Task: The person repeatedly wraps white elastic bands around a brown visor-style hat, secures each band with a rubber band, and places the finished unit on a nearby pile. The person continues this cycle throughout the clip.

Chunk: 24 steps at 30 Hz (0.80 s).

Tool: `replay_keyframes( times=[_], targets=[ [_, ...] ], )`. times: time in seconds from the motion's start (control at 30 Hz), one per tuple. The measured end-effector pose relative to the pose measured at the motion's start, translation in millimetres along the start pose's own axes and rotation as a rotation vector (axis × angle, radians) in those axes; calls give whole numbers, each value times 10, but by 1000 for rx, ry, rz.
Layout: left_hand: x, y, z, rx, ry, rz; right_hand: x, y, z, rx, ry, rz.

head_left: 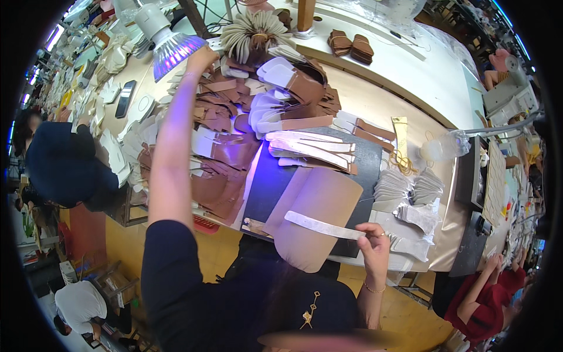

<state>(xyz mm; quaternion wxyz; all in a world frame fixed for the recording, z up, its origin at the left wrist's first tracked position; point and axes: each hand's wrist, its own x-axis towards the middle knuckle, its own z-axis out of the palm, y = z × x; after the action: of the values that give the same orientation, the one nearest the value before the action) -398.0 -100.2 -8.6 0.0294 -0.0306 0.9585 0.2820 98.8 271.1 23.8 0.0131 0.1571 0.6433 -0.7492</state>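
Note:
My right hand [373, 246] pinches one end of a long white strip [322, 227] between thumb and fingers. The strip lies across a tan rounded form [322, 199], which rests on a dark board [369, 158] at the table's near edge. My left arm is stretched far forward, and my left hand [203, 60] is beside the rim of a shiny reflector lamp [173, 50], above stacked pieces. Its fingers are too small and partly hidden to read. Several white strips with brown edges [311, 146] lie on the board just past the form.
Piles of brown and white cut pieces [220, 146] cover the table left of the board. Fanned grey-white pieces [410, 190] lie at right. Brown bundles [350, 47] sit on the far white ledge. A phone [125, 100] lies at left. Co-workers sit on both sides.

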Motion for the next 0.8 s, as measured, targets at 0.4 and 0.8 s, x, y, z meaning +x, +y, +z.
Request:
replay_keyframes(
  times=[0.4,0.8],
  targets=[
    [-3085,1132,-472,-357,-53,547,121,-380,372,-687,-44,-389],
    [-3991,1309,70,-1192,-908,-38,-424,-160,-391,-373,-19,44]
  ],
)
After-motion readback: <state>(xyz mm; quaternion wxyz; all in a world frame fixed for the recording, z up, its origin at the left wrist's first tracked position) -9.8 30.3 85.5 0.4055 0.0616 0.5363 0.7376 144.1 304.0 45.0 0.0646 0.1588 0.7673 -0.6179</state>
